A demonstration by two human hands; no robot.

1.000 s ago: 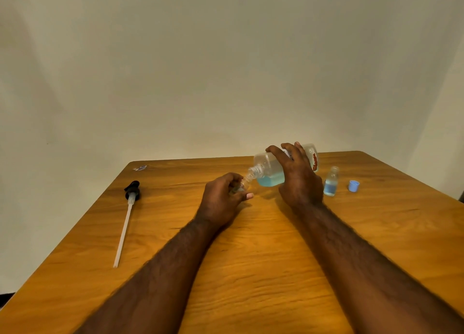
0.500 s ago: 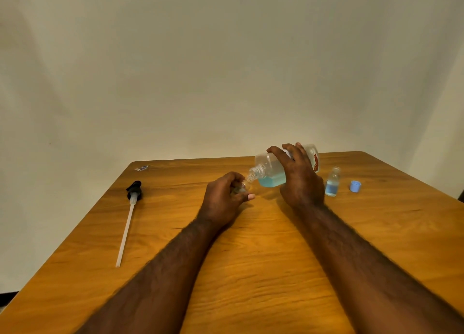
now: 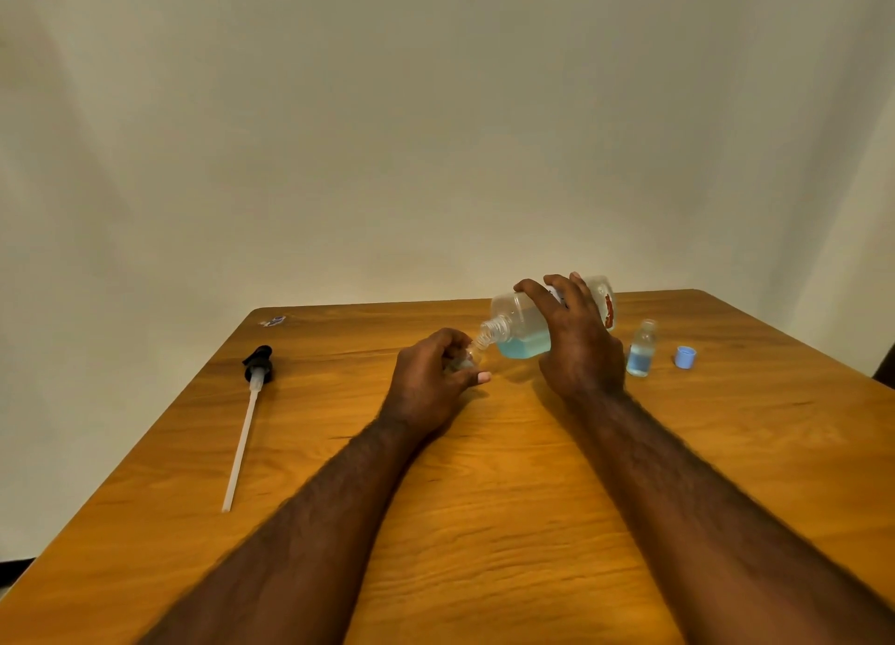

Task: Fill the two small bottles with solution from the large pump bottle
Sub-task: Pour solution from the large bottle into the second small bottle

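Large bottle [image 3: 522,325], gripped tilted by right hand [image 3: 578,351], points at small bottle [image 3: 468,356] gripped by left hand [image 3: 428,383].

Single head-worn wide-angle view, facing forward and down, near the table [image 3: 484,523]

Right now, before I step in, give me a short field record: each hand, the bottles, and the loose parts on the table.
left hand: grips small bottle, mostly hidden by fingers
right hand: holds large bottle tilted, open neck at the small bottle's mouth
flow: cannot tell
large bottle contents: blue solution, partly full
second small bottle: upright on table, blue liquid inside, apparently uncapped
blue cap: on table, right of that bottle, apart
pump head: off, lying with tube at table's left side
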